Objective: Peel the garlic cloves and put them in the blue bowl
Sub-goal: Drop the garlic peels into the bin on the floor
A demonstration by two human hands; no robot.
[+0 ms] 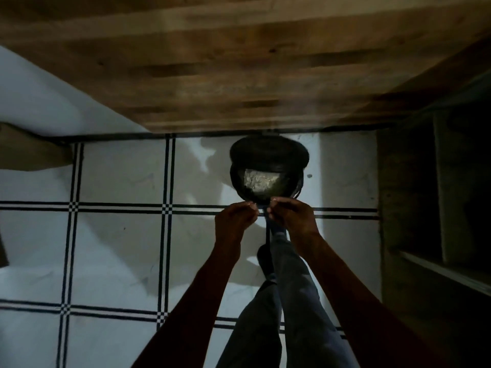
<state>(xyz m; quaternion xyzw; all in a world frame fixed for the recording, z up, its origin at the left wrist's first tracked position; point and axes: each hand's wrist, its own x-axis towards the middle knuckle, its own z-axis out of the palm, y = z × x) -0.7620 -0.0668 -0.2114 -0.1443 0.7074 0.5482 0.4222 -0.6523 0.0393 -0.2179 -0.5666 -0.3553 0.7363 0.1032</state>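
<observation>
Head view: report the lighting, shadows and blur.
Head view: dim overall; the tiled floor is the brightest area, with soft shadows of the arms across it; the dark bowl and the shelving at right lose detail in shade; left hand and right hand are underexposed; edges are slightly soft.

A white tiled floor (119, 176) with dark checked lines carries a dark round bin (268, 166), beside a wooden table (212, 75).

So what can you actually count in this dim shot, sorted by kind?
Hands: 2, the left hand and right hand, fingertips close together, possibly pinching something too small to make out
Dark round containers: 1, pale contents inside, colour unclear
Wooden surfaces: 1
Legs: 2
Total: 6
</observation>
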